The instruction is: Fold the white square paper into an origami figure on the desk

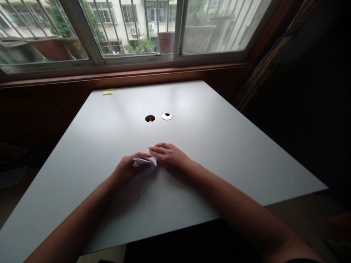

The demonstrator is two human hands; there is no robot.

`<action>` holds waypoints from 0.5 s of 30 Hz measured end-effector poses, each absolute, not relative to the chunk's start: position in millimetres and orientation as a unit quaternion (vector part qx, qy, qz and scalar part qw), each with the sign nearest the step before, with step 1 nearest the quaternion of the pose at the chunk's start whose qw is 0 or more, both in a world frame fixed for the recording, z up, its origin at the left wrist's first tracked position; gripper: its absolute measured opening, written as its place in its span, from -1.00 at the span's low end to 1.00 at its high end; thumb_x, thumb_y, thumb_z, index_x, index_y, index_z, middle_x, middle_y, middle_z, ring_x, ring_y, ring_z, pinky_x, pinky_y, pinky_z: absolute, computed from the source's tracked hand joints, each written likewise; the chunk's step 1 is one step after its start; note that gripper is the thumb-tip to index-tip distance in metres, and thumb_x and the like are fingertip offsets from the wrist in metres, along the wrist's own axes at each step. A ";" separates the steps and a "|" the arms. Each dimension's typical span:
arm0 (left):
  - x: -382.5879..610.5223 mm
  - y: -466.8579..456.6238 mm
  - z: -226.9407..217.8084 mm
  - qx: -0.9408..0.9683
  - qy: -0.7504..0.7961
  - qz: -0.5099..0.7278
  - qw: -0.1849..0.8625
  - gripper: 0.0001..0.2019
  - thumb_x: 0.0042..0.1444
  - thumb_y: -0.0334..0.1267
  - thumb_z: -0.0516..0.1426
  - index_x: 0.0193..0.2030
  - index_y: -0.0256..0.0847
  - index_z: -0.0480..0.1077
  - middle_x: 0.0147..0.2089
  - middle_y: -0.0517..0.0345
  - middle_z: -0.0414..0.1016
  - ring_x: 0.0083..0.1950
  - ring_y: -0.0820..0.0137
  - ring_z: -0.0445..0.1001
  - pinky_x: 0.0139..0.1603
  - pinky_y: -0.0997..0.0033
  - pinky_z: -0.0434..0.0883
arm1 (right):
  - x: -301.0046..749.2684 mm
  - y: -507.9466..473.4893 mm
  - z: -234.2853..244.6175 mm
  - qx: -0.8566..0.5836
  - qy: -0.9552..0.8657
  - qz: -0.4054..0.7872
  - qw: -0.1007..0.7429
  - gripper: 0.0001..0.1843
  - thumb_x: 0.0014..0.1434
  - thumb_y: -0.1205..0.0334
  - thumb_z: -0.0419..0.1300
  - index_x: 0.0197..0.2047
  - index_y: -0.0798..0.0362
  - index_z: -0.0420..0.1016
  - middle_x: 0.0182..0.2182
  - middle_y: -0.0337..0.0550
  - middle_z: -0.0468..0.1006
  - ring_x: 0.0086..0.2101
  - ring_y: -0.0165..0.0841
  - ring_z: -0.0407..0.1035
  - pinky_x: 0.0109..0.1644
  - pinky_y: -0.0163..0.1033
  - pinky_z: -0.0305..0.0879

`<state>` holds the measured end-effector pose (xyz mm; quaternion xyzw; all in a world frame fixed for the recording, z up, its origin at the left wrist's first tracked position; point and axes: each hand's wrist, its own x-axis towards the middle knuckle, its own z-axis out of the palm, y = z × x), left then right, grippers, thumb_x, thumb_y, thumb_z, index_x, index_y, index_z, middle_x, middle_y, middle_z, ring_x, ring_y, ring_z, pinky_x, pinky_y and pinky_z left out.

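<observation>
A folded sheet of white paper (146, 179) lies on the white table (208, 128), with one pointed part reaching toward me and a flap raised at its left. My left hand (131, 165) is closed around that raised flap, thumb beneath and fingers above. My right hand (168, 155) lies palm down across the paper's far right part, its fingers stretched out and pressing it to the tabletop. The part of the paper beneath my right hand is hidden.
Beyond my hands, the tabletop has a round hole (150, 118) and beside it a round silvery cover (166, 116). A yellow sticky note (108, 92) is at the far left edge. Behind the table is a barred window (137, 25).
</observation>
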<state>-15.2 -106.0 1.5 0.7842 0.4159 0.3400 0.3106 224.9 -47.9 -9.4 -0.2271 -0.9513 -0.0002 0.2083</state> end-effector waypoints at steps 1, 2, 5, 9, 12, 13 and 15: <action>-16.1 -105.9 1.6 0.786 0.425 0.342 0.291 -0.73 0.17 -0.19 0.25 0.01 -0.13 0.51 -0.05 0.03 0.63 -0.09 0.28 0.62 -0.08 0.34 0.54 | 225.6 -46.7 -9.3 -0.222 -0.949 0.018 0.225 -0.60 0.34 0.32 0.08 0.23 0.06 0.38 0.20 -0.01 0.44 0.14 -0.16 0.27 0.11 0.00 0.34; -16.6 -105.9 1.9 0.784 0.437 0.346 0.275 -0.73 0.16 -0.18 0.25 0.00 -0.12 0.51 -0.05 0.04 0.63 -0.11 0.29 0.62 -0.12 0.37 0.54 | 226.4 -45.5 -9.0 -0.214 -0.944 0.038 0.246 -0.60 0.32 0.34 0.09 0.21 0.07 0.40 0.17 -0.01 0.47 0.13 -0.17 0.28 0.12 0.01 0.34; -16.2 -106.4 1.9 0.755 0.485 0.368 0.245 -0.69 0.14 -0.15 0.26 0.03 -0.12 0.51 -0.05 0.05 0.63 -0.15 0.29 0.62 -0.19 0.40 0.53 | 227.7 -42.6 -6.8 -0.192 -0.922 0.100 0.322 -0.70 0.27 0.34 0.15 0.06 0.05 0.51 0.02 -0.06 0.58 0.00 -0.22 0.35 0.09 -0.04 0.38; -11.5 -107.0 -0.4 0.712 0.523 0.404 0.237 -0.66 0.13 -0.11 0.27 0.03 -0.11 0.50 -0.10 0.06 0.64 -0.24 0.31 0.62 -0.27 0.41 0.51 | 223.8 -42.6 -5.9 -0.202 -0.898 0.162 0.355 -0.82 0.23 0.14 0.28 -0.14 0.02 0.59 -0.16 -0.08 0.60 -0.16 -0.28 0.37 0.02 -0.10 0.37; -7.8 -106.7 -1.4 0.721 0.514 0.398 0.238 -0.73 0.16 -0.13 0.25 -0.02 -0.12 0.51 -0.16 0.08 0.64 -0.26 0.32 0.60 -0.29 0.42 0.48 | 219.4 -43.5 -7.1 -0.231 -0.897 0.186 0.329 -0.76 0.13 0.05 0.37 -0.20 0.01 0.61 -0.19 -0.07 0.56 -0.19 -0.28 0.34 -0.05 -0.13 0.35; -7.0 -106.3 -1.6 0.724 0.513 0.391 0.245 -0.76 0.17 -0.14 0.24 -0.05 -0.13 0.51 -0.19 0.09 0.63 -0.28 0.34 0.59 -0.29 0.43 0.48 | 218.4 -43.7 -7.2 -0.244 -0.895 0.195 0.319 -0.77 0.10 0.06 0.39 -0.23 0.01 0.62 -0.20 -0.07 0.55 -0.19 -0.28 0.33 -0.06 -0.15 0.34; -6.5 -104.8 -2.1 0.719 0.509 0.389 0.271 -0.79 0.16 -0.14 0.24 -0.10 -0.16 0.49 -0.25 0.13 0.61 -0.30 0.36 0.56 -0.30 0.43 0.48 | 217.6 -44.3 -6.5 -0.268 -0.887 0.217 0.306 -0.80 0.07 0.10 0.42 -0.29 0.02 0.62 -0.23 -0.09 0.54 -0.21 -0.29 0.31 -0.08 -0.17 0.32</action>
